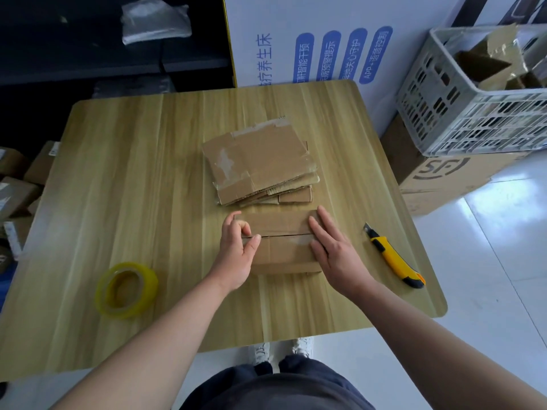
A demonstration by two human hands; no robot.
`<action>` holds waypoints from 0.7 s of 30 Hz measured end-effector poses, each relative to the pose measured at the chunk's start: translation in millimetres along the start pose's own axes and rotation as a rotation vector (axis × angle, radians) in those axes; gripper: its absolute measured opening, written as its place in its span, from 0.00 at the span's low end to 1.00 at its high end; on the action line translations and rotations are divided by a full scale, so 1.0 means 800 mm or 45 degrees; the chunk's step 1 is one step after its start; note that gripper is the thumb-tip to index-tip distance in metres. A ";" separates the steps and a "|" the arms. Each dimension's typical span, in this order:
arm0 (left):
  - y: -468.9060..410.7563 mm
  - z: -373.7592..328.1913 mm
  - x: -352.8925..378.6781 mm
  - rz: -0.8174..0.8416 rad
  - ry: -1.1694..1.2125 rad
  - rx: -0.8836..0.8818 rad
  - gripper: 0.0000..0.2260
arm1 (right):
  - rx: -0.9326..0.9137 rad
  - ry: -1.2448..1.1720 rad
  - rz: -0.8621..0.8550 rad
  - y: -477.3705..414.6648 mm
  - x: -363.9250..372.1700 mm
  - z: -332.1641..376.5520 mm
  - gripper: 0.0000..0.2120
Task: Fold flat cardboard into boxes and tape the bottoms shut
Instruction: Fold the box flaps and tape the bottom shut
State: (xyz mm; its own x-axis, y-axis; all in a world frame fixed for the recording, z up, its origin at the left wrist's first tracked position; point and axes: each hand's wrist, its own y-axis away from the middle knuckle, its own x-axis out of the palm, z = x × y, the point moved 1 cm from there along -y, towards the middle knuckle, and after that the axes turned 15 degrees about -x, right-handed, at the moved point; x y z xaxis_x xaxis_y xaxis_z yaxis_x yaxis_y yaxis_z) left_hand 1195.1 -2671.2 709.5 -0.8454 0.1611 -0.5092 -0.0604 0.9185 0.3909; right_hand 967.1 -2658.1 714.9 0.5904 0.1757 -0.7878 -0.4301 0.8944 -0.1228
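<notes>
- Small brown cardboard box (281,247) sits on light wood-grain table (133,173), near the middle, just in front of the person. Two top flaps are folded down & meet at a seam running L–R. Whitish old-tape patch on the near flap by the seam.
- At box's L end: left hand (236,255), thumb + curled forefinger pinched together on the flap edge right at the seam end, other fingers curled behind.
- At box's R end: right hand (334,250) lies flat on top, fingers straight & a bit spread, pressing across both flaps, gripping nothing.
- Just behind the box, farther from the person: stack of flat brown cardboard pieces (260,161), sheets fanned unevenly, torn tape bits on the top sheet. Can't tell if stack touches the box.
- L of the left forearm, well apart from the box: roll of yellowish clear tape (125,288), lying flat near table's front edge.
- R of the right hand: yellow-and-black utility knife (393,258) on the table near its R edge, blade end pointing away from the person.
- Off the table, upper R: white plastic lattice crate (473,113) w/ cardboard scraps inside, resting on a big brown printed carton (450,179) on the white floor.
- Behind the table: white board w/ blue printed labels (325,54).
- Far L on the floor: small brown boxes (17,187), partly cut off.
</notes>
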 end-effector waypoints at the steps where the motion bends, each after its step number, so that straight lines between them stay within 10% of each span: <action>1: -0.001 0.000 -0.001 0.014 -0.025 -0.002 0.06 | -0.009 0.102 -0.019 -0.001 -0.003 0.001 0.24; 12: 0.006 -0.003 -0.030 -0.037 0.105 0.011 0.03 | -0.220 0.600 0.303 -0.044 0.033 0.054 0.29; 21: 0.017 0.130 -0.097 -0.403 -0.504 -0.710 0.20 | -0.199 0.641 0.341 -0.046 0.036 0.052 0.29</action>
State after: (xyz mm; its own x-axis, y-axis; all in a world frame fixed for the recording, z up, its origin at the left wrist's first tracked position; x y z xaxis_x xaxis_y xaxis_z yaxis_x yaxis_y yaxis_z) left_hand 1314.6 -2633.8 674.5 -0.4954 0.1341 -0.8583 -0.6178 0.6403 0.4566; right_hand 1028.4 -2668.5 722.0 0.0671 0.1364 -0.9884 -0.6378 0.7677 0.0627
